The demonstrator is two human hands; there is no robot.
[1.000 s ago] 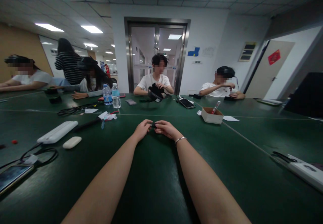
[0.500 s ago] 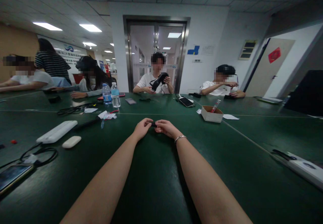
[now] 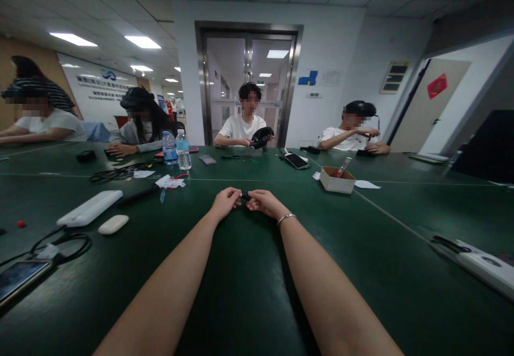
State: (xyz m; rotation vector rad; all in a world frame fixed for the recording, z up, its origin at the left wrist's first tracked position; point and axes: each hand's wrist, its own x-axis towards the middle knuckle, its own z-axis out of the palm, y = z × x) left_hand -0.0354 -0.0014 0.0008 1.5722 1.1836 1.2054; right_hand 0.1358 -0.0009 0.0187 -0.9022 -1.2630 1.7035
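Note:
A small dark object (image 3: 245,196) is held between my two hands, above the middle of the green table (image 3: 249,270). My left hand (image 3: 226,204) pinches its left end, where a small bright spot shows at the fingertips. The fingers of my right hand (image 3: 265,204) are closed on its right end; a silver bangle circles that wrist. What the object is cannot be made out.
Two water bottles (image 3: 183,150) stand beyond my left hand. A cardboard box (image 3: 337,180) and a phone (image 3: 296,160) lie to the right. A white power bank (image 3: 90,209) and a white case (image 3: 113,225) lie left. Several people sit around the table.
My hands have barely moved; more of the dark object shows between them. Across the table, a person has lowered a black headset. At the far left, a standing person has moved left.

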